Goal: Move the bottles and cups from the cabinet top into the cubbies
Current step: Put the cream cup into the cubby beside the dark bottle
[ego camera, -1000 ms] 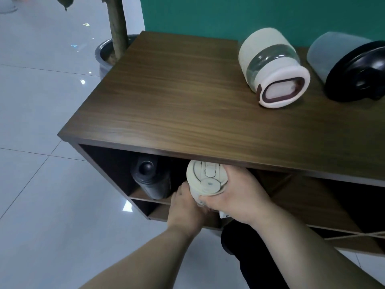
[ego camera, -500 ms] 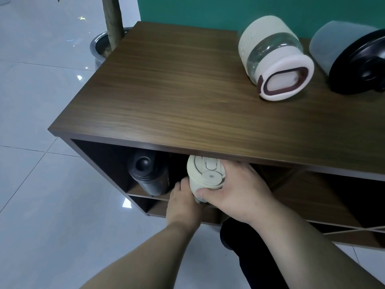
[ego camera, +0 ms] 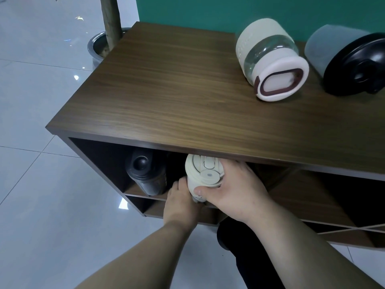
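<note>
1. My right hand grips the cream cup at the upper cubby's mouth, right of a black bottle.
2. My left hand clasps its base.
3. Two bottles lie far right on the cabinet top.

Both hands are on the cream cup at the mouth of the top left cubby, low in the middle of the frame. The right hand wraps it from the right, thumb across its front; the left hand cradles it from below. Its lid sits just under the cabinet top. Left of it in the same cubby stands a black bottle. Upper right, a glass cup and a grey bottle lie on the top, lids toward us.
</note>
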The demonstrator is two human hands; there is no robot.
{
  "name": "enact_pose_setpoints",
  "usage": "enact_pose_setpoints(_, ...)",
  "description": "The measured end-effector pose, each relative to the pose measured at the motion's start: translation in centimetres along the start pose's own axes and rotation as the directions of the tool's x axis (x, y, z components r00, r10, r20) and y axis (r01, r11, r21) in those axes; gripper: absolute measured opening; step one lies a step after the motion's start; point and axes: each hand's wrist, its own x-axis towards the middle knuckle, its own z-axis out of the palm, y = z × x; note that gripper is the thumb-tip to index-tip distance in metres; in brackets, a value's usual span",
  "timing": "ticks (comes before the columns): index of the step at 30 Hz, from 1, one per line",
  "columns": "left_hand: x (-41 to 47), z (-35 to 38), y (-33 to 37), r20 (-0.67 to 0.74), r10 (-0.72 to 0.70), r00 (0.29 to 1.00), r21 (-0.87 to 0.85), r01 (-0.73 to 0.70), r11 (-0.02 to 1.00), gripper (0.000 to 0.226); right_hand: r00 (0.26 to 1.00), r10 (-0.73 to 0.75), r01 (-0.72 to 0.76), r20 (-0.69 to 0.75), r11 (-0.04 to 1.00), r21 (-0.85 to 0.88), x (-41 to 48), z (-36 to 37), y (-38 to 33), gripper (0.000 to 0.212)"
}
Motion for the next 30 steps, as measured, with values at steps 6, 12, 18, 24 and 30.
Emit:
enact_pose_setpoints(6, -1.8, -2.2, 0.4, 0.080, -0.034, 0.996, -0.415, 0.064, 0.908, 0.081, 0.999, -0.006, 0.009, -0.040, 0.998, 0.058, -2.1, -0.3, -0.1, 0.097)
enact_pose_setpoints(12, -3.0, -2.9, -2.1, 0.332, 0.000, 0.943, -0.564, 0.199, 0.801, 0.090, 0.992, -0.093, 0.096, -0.085, 0.995, 0.030, -7.0, -1.5, -0.5, 0.104)
enact_pose_setpoints(18, -11.2, -12.9, 3.4, 0.410, 0.270, 0.871, -0.583, 0.022, 0.812, 0.011, 0.889, -0.208, 0.258, -0.409, 0.964, 0.069, -11.6, -4.5, -2.3, 0.036)
enact_pose_setpoints(24, -12.7, -16.8, 6.1, 0.187, 0.335, 0.923, -0.746, -0.089, 0.660, 0.011, 0.819, 0.036, 0.070, -0.573, 0.984, 0.163, -7.6, -10.7, -5.6, 0.057)
enact_pose_setpoints(30, -11.4, -16.6, 6.1, 0.165, 0.363, 0.917, -0.689, -0.156, 0.708, 0.011, 0.799, 0.290, -0.206, -0.527, 0.955, 0.214, -0.8, -12.2, -7.4, 0.111)
